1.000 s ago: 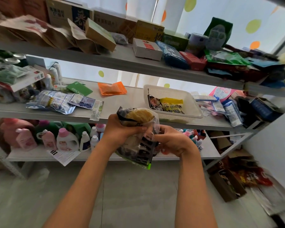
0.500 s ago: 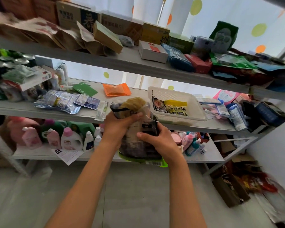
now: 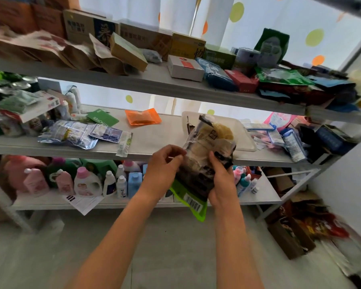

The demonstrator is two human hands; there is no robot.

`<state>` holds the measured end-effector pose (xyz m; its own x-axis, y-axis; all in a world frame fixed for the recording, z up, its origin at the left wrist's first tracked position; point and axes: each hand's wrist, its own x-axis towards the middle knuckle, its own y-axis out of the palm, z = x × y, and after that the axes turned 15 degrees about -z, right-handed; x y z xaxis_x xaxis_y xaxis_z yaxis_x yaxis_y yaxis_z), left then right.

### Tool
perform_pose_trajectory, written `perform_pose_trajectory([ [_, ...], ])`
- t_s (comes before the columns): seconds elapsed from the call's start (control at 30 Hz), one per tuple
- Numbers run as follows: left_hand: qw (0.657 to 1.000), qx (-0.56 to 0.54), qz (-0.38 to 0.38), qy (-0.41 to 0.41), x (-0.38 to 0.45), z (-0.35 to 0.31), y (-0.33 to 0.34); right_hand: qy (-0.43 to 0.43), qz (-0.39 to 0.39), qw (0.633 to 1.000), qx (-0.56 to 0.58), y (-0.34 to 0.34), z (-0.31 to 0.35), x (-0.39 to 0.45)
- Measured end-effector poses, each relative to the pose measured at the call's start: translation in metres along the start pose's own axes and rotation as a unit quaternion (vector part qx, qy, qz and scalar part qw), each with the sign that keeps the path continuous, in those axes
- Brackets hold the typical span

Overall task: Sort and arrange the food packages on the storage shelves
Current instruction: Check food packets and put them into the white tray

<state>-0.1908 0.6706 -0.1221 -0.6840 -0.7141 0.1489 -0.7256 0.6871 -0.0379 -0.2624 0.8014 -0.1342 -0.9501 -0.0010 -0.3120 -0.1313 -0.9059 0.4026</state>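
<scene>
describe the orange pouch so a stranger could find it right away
Look at the middle shelf, towards the back. The orange pouch lies flat there, right of a green card. It is the only bright orange packet on that shelf.

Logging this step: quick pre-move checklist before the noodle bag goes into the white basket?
1. Right hand has a grip on the noodle bag: ok.
2. Left hand pinching the bag's left edge: cannot tell, blurred.
3. White basket within view on the middle shelf: ok.
4. Free room inside the basket: cannot tell, bag hides it.
5. Bag sealed: cannot tell.
</scene>
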Motion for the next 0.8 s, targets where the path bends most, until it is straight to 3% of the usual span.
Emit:
perform_pose_trajectory([
  [0.23,0.986,0.117,0.101,0.061,-0.027,0.0,0.032,-0.025,0.019,0.999,0.032,-0.023,0.012,-0.01],
  [0.4,0.985,0.137,0.094,0.041,-0.041,0.001,0.046,-0.062,0.076,0.995,-0.021,-0.037,0.021,-0.022],
  [0.63,0.999,0.021,0.032,-0.02,-0.059,-0.003,0.067,-0.102,0.049,0.985,-0.132,-0.062,0.037,-0.024],
  [0.8,0.994,-0.077,-0.003,-0.081,-0.064,0.004,0.079,-0.195,0.056,0.953,-0.223,-0.081,0.057,-0.026],
])
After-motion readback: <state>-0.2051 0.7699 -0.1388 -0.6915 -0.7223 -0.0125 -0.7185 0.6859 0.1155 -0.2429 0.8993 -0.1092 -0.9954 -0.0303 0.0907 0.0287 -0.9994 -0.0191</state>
